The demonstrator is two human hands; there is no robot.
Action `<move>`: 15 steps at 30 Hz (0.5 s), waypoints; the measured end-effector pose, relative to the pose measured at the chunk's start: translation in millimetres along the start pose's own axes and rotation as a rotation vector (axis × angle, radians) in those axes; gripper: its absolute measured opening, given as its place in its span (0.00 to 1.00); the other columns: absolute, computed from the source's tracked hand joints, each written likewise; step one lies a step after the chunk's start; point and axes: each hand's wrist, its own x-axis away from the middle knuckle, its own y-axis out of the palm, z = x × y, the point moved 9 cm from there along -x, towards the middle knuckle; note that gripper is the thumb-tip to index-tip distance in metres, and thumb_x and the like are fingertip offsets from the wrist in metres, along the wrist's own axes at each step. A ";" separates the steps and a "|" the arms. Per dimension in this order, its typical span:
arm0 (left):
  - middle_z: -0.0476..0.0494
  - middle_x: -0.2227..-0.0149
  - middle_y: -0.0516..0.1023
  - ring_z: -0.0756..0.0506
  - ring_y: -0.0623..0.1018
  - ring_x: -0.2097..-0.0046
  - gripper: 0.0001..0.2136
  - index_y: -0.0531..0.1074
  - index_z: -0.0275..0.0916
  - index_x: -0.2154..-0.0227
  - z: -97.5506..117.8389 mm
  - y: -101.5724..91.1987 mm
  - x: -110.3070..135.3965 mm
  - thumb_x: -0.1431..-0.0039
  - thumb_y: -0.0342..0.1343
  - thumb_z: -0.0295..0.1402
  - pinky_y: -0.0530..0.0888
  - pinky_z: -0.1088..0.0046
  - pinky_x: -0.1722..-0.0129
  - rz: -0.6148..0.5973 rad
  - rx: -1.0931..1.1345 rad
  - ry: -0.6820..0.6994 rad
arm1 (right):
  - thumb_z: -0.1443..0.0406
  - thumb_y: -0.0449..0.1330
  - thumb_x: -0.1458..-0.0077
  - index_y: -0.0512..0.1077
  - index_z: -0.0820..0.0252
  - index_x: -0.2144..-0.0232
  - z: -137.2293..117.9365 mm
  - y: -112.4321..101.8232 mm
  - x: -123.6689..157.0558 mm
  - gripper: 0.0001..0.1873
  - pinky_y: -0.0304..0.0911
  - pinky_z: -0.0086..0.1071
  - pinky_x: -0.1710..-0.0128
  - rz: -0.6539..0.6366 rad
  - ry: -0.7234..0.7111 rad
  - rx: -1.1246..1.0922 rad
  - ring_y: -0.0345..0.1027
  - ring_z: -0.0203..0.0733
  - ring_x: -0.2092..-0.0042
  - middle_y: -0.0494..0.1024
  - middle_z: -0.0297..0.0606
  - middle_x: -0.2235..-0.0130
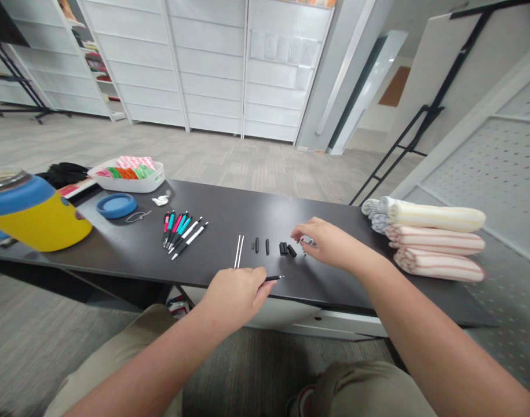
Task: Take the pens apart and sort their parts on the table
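Note:
My left hand (pixel 236 292) is closed round a pen part (pixel 273 278); its black end and silver tip point right, past the thumb. Over the desk, my right hand (pixel 323 238) has bent fingers, with thumb and forefinger apart above small silver parts (pixel 307 241), partly covered by the fingers. Just left of it lie several black rubber pen grips (pixel 284 248). Farther left are two thin white refills (pixel 237 251), their lower ends close to my left hand, and a few tiny dark springs (pixel 253 245). Several assembled pens (pixel 182 231) in pink, teal and white are fanned out on the left.
On the dark desk (pixel 230 202), rolled striped towels (pixel 438 237) are stacked at the right. A yellow and blue tumbler (pixel 39 214), a blue lid (pixel 116 205), crumpled white tissue (pixel 161 200) and a white basket (pixel 134 184) of colourful packets stand left.

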 end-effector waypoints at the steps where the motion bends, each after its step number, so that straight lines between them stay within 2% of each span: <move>1: 0.44 0.68 0.82 0.39 0.83 0.67 0.16 0.73 0.41 0.64 -0.1 0.2 0.1 0.26 0.45 0.44 0.74 0.68 0.69 0.000 -0.001 0.000 | 0.69 0.63 0.41 0.76 0.56 0.53 0.9 2.4 -0.4 0.13 0.65 0.40 0.48 -0.021 -0.008 0.013 0.71 0.49 0.49 0.82 0.39 0.54; 6: 0.44 0.68 0.83 0.39 0.83 0.67 0.16 0.73 0.41 0.64 -1.1 1.8 -1.0 0.26 0.45 0.44 0.74 0.67 0.69 -0.014 -0.003 -0.007 | 0.63 0.72 0.48 0.76 0.55 0.50 7.4 21.0 -4.5 0.22 0.65 0.42 0.48 -0.125 0.005 0.055 0.70 0.54 0.47 0.82 0.42 0.52; 15: 0.44 0.67 0.83 0.38 0.83 0.67 0.17 0.74 0.41 0.63 -1.1 0.6 -0.6 0.26 0.45 0.44 0.75 0.66 0.69 -0.023 0.002 -0.011 | 0.68 0.70 0.46 0.75 0.56 0.51 7.9 26.9 -10.0 0.20 0.64 0.40 0.49 -0.113 0.020 0.032 0.71 0.51 0.48 0.82 0.40 0.54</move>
